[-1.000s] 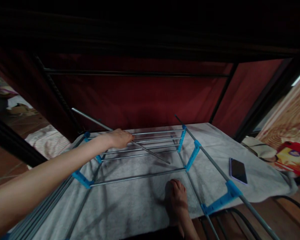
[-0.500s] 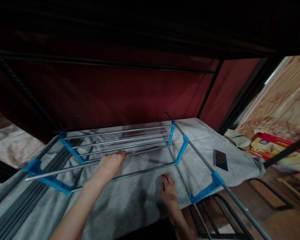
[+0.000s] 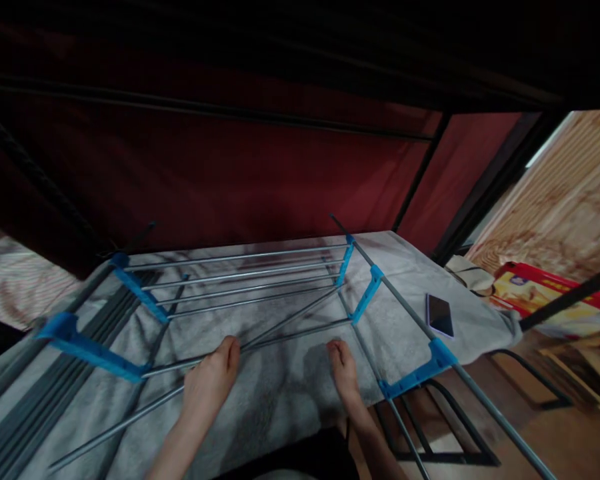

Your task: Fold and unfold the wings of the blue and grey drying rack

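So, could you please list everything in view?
Tubular metal rack: one, grey, centre.
Flat plastic brackets: five, blue, on the rack.
Thin metal crossbars: five, silver, spanning the rack.
Straight metal rod: one, silver, held aslant.
Long parallel rods: several, dark grey, left.
Fabric sheet: one, light grey, under the rack.
Rectangular phone: one, black and purple, on the sheet.
Printed box: one, red and yellow, right.
Pouch-like item: one, white, right.
Patterned surface: one, tan, right.
Curved metal frame: one, black, lower right.
Flat backing: one, red, background.
Frame bars: several, black, background.
Striped cloth: one, pale, left.
Left hand: one, gripping the rod.
Right hand: one, over the sheet.
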`<action>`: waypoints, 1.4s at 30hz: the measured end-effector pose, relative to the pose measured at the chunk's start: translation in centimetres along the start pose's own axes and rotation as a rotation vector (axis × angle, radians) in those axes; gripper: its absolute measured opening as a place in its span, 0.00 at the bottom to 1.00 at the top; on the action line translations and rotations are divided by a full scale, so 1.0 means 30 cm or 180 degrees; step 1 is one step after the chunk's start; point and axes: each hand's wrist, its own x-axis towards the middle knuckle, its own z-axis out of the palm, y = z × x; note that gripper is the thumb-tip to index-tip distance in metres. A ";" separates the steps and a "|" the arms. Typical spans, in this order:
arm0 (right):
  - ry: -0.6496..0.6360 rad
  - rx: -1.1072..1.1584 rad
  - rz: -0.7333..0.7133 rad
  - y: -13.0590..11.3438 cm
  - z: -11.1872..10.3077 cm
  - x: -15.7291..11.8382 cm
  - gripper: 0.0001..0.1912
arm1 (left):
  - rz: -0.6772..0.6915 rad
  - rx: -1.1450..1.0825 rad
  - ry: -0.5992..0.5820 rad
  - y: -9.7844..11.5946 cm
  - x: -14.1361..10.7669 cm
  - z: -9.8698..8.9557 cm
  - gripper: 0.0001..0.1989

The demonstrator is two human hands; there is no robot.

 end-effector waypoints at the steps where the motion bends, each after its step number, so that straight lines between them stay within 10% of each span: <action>1: -0.0018 0.0134 0.0116 -0.005 -0.004 0.002 0.17 | -0.0011 -0.0013 -0.0038 0.000 -0.005 0.010 0.21; 10: -0.0134 0.0553 0.0604 -0.017 -0.013 -0.001 0.19 | -0.0075 -0.0214 -0.0141 -0.051 -0.032 0.142 0.18; 30: -0.0156 0.1653 0.1624 -0.086 0.001 0.047 0.19 | 0.0372 -0.0336 -0.0351 -0.084 -0.023 0.229 0.20; 42: -0.0633 0.1275 0.2072 0.066 -0.118 0.028 0.18 | 0.1287 -0.0632 -0.0337 -0.125 -0.030 0.306 0.14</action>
